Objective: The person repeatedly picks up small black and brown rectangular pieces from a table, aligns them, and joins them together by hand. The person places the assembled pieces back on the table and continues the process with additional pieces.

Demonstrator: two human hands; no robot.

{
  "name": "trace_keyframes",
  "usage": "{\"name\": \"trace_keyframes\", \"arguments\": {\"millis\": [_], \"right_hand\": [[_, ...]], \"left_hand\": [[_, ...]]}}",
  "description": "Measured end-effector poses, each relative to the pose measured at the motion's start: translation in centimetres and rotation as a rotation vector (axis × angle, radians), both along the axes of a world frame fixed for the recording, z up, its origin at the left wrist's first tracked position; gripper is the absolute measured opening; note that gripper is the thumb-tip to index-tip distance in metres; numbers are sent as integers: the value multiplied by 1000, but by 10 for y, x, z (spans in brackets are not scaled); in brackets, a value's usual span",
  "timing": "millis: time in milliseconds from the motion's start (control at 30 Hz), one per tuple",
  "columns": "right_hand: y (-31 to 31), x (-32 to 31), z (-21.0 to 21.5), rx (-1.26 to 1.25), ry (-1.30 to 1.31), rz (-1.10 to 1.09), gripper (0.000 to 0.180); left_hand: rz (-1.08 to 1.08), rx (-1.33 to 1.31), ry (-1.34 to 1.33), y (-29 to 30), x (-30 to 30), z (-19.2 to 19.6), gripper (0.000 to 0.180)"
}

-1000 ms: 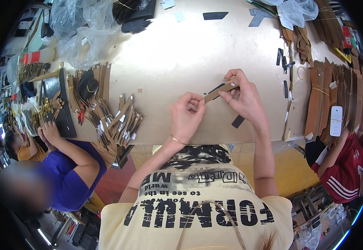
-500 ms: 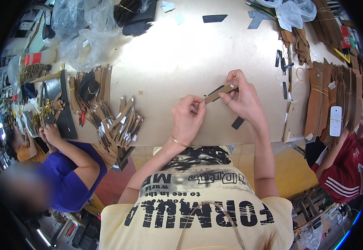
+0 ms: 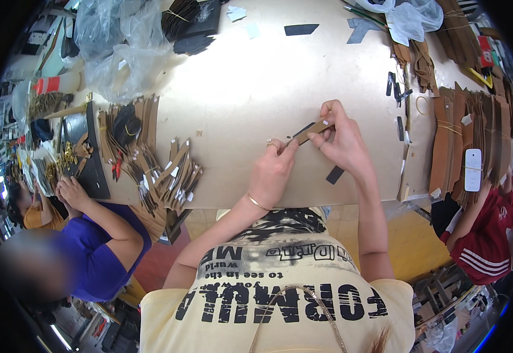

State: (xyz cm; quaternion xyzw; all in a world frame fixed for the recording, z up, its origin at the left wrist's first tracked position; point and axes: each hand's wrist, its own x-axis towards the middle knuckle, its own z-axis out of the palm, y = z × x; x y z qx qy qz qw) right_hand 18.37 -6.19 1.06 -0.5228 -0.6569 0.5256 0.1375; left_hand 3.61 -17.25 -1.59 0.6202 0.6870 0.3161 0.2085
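Note:
Between my hands is a short brown strip (image 3: 311, 133), leather-like, with a small white tag near its right end. My right hand (image 3: 348, 144) pinches that tagged end between thumb and fingers. At the strip's lower left end, my left hand (image 3: 273, 176) is closed with its fingertips on it. Just behind the strip lies a narrow black piece (image 3: 305, 127), with a tiny dark bit (image 3: 289, 137) beside my left fingertips. Another black strip (image 3: 334, 175) rests on the table below my right hand.
Bundled brown strips (image 3: 171, 173) with white tags lie at the left. Larger brown pieces (image 3: 450, 129) and small black scraps (image 3: 399, 88) line the right side. Clear plastic bags (image 3: 121, 53) stand at the back left. A co-worker in blue (image 3: 106, 253) sits left, another in red (image 3: 486, 241) right.
My left hand has turned and shifted slightly right, its fingertips now nearer the middle of the strip's lower edge. My right hand keeps its hold, almost unmoved.

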Motion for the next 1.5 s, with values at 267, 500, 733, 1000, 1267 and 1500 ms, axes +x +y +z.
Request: {"name": "trace_keyframes", "arguments": {"millis": [267,500,733,1000,1267,1500], "right_hand": [[-30,-1,12,510,-40,111,32],[-16,8,-4,433,16,-73,34],[-9,9,-15,309,76,-130,43],[-6,7,-10,201,15,-140,44],[-48,5,-20,855,-440,166,45],[-75,-5,-16,899,-653,218,53]], "left_hand": [[-170,-224,269,-1,1,5,37],[-145,-210,238,0,3,7,34],[-73,-133,189,-1,4,4,27],[-68,-111,191,-1,5,2,26],[-66,-119,276,1,3,5,25],[-97,-167,-63,5,-15,10,25]]}}
